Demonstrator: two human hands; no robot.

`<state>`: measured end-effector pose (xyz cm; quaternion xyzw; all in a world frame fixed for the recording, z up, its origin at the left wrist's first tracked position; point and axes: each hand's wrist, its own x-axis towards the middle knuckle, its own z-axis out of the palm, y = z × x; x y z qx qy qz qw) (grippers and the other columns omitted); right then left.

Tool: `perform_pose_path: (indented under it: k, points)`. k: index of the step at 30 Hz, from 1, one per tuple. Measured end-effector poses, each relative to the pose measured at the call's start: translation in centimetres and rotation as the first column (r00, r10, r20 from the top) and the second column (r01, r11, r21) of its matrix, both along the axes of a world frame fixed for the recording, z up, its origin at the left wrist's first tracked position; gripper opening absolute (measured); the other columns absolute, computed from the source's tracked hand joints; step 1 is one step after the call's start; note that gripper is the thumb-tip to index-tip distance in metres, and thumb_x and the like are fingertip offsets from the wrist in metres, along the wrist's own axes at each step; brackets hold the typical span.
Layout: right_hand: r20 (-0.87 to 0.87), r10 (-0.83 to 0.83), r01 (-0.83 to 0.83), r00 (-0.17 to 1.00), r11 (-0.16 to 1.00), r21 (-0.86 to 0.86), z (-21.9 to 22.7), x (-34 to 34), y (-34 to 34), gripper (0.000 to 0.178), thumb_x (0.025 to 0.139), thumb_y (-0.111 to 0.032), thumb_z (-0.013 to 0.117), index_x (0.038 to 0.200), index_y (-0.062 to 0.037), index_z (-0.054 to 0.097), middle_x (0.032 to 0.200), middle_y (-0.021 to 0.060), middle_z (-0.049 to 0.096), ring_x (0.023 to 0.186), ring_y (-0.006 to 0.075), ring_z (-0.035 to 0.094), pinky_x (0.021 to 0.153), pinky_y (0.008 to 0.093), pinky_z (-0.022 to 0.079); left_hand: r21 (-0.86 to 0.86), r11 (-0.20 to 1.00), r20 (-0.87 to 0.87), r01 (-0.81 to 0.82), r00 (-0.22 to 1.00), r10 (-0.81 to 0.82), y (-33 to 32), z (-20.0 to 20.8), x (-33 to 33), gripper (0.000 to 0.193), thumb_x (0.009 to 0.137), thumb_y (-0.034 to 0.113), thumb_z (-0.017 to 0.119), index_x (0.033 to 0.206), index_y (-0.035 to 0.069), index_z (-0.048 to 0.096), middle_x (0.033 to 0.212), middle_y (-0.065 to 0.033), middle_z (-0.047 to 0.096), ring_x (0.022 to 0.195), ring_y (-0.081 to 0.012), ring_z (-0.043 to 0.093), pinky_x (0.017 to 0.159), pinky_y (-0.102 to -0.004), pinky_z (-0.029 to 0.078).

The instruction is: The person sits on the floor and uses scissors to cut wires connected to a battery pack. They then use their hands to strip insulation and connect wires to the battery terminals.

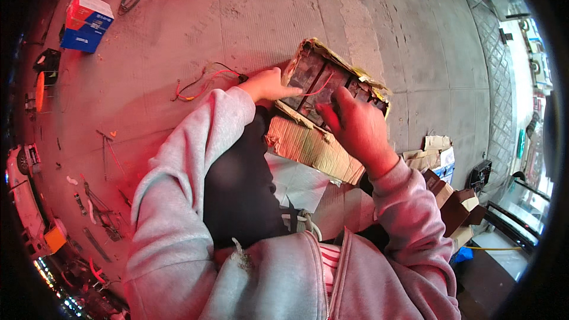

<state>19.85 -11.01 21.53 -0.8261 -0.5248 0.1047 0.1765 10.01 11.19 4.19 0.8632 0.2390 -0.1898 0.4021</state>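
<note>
A torn, yellowish cardboard-wrapped battery pack point(349, 71) lies tilted in front of me, with dark cells and black dividers showing inside. My left hand point(268, 86) is at its left edge, thumb stretched over the pack's rim. A thin red wire point(319, 90) runs out from the thumb tip across the pack and curves upward; the left fingers beneath are partly hidden. Above the pack's near right side, my right hand point(358, 127) is closed in a fist. Something dark shows by its fingers, too unclear to name. A torn cardboard flap point(314, 148) hangs toward me.
Red and black wires point(204, 83) lie on the floor left of the pack. A blue, red and white box point(88, 22) stands at the far left. Several tools point(101, 213) lie at the left. Open cardboard boxes point(450, 201) are on the right.
</note>
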Motion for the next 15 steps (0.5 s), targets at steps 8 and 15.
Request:
perform_pose_path:
  k: [8, 15]
  points:
    - [-0.033, 0.199, -0.193, 0.980, 0.974, 0.122, 1.3, 0.1, 2.3, 0.029, 0.084, -0.011, 0.073, 0.103, -0.0015, 0.054, 0.080, 0.0164, 0.063, 0.078, 0.0371, 0.067, 0.062, 0.0416, 0.050, -0.015, 0.993, 0.135, -0.116, 0.984, 0.117, 1.1, -1.8, -1.1, 0.037, 0.080, 0.033, 0.070, 0.089, -0.003, 0.068, 0.078, -0.0210, 0.068, 0.073, -0.0306, 0.068, 0.069, -0.0434, 0.052]
    - [-0.209, -0.035, 0.013, 0.977, 0.994, -0.109, 1.4, -0.7, 2.6, 0.025, 0.086, -0.021, 0.069, 0.091, -0.0041, 0.051, 0.073, 0.0205, 0.064, 0.069, 0.0395, 0.066, 0.055, 0.0464, 0.049, -0.280, 0.957, 0.177, -0.075, 0.976, 0.129, 2.9, -3.8, -1.9, 0.029, 0.087, 0.026, 0.068, 0.084, -0.003, 0.068, 0.066, -0.0058, 0.060, 0.065, -0.0118, 0.052, 0.059, -0.0360, 0.043]
